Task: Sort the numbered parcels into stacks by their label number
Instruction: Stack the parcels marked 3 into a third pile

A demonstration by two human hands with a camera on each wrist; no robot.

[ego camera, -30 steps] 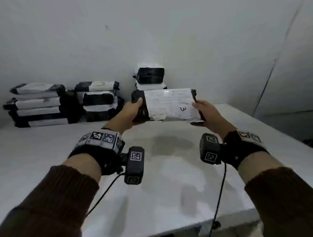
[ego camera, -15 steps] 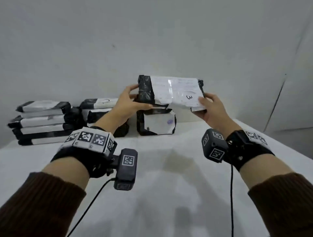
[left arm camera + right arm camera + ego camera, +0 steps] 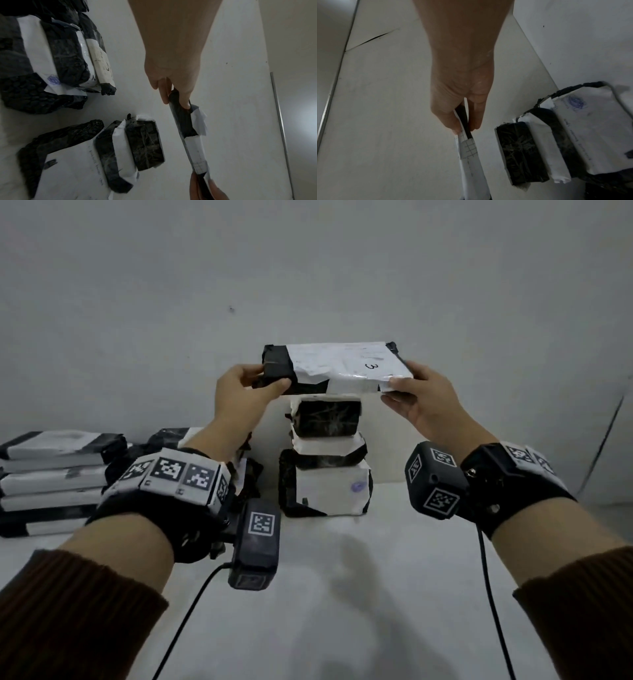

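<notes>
A flat black parcel with a white label marked 3 hangs level just above a stack of three black-and-white parcels by the back wall. My left hand pinches its black left end, thumb on top and fingers below. My right hand pinches its right end the same way. In the left wrist view the parcel runs edge-on from my left hand down toward the other hand. In the right wrist view my right hand clamps the parcel's edge, beside the stack.
Two more parcel stacks stand at the left: a tall flat one at the far left and a second one partly hidden behind my left wrist. The white table spreads in front; the wall rises close behind the stacks.
Both hands have carried the parcel marked 3 up and forward from mid-table height to just over the three-parcel stack, tilting it from label-facing-me to nearly level.
</notes>
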